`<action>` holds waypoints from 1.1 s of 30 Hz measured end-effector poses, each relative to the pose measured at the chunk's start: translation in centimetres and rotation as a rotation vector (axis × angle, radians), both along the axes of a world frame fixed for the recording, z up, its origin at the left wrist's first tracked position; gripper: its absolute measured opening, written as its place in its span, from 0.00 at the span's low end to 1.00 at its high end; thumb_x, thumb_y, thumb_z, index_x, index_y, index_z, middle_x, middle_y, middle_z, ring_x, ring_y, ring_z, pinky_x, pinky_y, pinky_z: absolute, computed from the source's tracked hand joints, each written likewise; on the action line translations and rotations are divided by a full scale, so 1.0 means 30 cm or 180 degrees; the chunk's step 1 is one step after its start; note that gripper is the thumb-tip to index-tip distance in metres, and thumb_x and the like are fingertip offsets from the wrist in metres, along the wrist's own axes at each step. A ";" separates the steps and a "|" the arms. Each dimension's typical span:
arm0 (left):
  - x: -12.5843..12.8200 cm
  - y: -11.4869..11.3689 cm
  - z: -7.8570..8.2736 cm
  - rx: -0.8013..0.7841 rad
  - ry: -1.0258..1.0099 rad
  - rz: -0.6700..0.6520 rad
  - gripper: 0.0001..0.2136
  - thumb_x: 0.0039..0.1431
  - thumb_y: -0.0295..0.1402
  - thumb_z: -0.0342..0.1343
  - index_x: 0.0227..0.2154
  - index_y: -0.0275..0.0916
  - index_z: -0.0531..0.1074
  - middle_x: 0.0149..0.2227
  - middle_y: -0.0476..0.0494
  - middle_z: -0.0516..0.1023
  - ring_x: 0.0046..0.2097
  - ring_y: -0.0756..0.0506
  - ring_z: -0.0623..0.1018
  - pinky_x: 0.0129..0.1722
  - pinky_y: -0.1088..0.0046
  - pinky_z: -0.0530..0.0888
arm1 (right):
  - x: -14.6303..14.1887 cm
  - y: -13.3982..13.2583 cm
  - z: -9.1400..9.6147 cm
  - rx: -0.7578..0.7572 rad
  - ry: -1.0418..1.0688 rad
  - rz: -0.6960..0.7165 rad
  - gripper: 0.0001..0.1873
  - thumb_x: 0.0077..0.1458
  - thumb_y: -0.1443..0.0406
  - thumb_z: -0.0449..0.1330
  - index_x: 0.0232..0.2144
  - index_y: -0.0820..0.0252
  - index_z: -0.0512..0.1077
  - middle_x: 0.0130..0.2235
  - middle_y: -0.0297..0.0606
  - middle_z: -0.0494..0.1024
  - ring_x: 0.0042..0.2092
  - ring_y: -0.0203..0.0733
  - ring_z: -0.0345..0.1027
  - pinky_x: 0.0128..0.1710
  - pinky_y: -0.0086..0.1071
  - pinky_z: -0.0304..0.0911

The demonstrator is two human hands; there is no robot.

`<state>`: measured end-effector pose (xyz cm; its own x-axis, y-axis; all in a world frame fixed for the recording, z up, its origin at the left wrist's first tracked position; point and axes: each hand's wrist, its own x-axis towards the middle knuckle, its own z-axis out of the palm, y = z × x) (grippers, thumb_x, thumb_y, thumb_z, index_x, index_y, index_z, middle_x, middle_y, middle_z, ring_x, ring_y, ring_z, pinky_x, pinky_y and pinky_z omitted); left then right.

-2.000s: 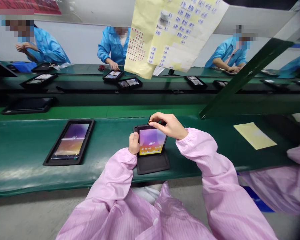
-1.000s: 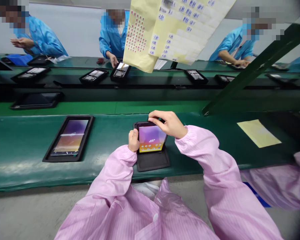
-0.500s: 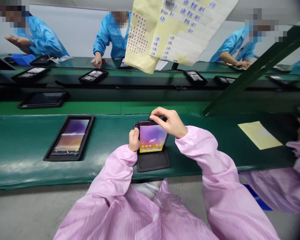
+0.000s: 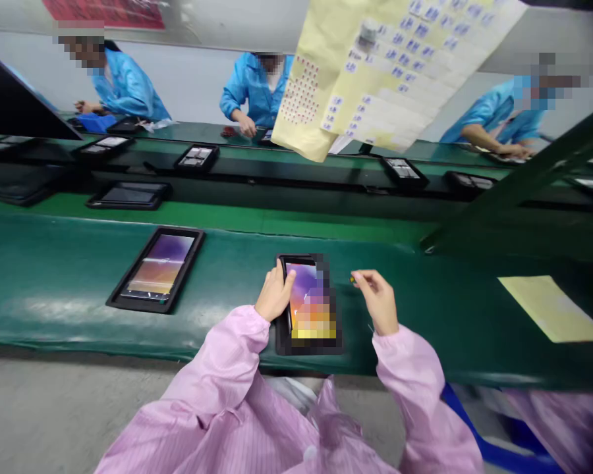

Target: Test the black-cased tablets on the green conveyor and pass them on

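A lit tablet [image 4: 310, 303] lies flat in its black tray [image 4: 282, 339] on the green belt [image 4: 227, 283] right before me. My left hand [image 4: 274, 294] rests on the tablet's left edge, fingers laid on the screen. To the tablet's right, my right hand [image 4: 377, 297] hovers above the belt, its thumb and forefinger pinched on a tiny dark piece [image 4: 352, 279] I cannot make out. Both arms wear pink sleeves.
A second lit tablet in a black tray [image 4: 157, 269] lies on the belt to the left. A yellow sheet [image 4: 553, 307] lies at right. A yellow paper chart [image 4: 375, 72] hangs overhead. Several people in blue coats work at a far belt carrying more trays [image 4: 196, 157].
The tablet, which both hands held tilted up, now lies flat in its tray. My right hand has left its top edge and moved right, pinching a small piece. The view shifted right.
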<state>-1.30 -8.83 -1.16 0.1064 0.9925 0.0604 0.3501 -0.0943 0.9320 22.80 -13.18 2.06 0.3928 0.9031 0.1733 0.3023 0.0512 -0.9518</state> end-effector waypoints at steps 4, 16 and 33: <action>-0.092 -0.162 0.015 0.0247 0.1678 -0.0727 0.53 0.49 0.63 0.50 0.66 0.27 0.41 0.67 0.21 0.41 0.68 0.29 0.45 0.64 0.45 0.49 | -0.013 -0.168 -0.118 -0.0528 -0.0191 0.0167 0.24 0.43 0.44 0.63 0.27 0.59 0.74 0.41 0.47 0.79 0.43 0.50 0.73 0.43 0.40 0.69; 0.082 0.233 -0.047 0.0700 0.2143 -0.0461 0.50 0.54 0.57 0.51 0.66 0.27 0.35 0.67 0.22 0.43 0.68 0.35 0.45 0.68 0.55 0.45 | -0.076 0.190 -0.174 0.0251 0.0147 -0.0491 0.24 0.48 0.43 0.57 0.29 0.58 0.67 0.53 0.49 0.72 0.55 0.54 0.66 0.54 0.48 0.62; -0.989 0.141 0.225 -0.1218 0.2837 0.1951 0.22 0.67 0.39 0.32 0.54 0.40 0.66 0.52 0.31 0.72 0.57 0.35 0.68 0.53 0.53 0.64 | -0.277 0.210 -0.323 0.0482 -0.0174 0.0171 0.19 0.53 0.49 0.57 0.31 0.59 0.69 0.43 0.45 0.75 0.47 0.47 0.68 0.51 0.45 0.61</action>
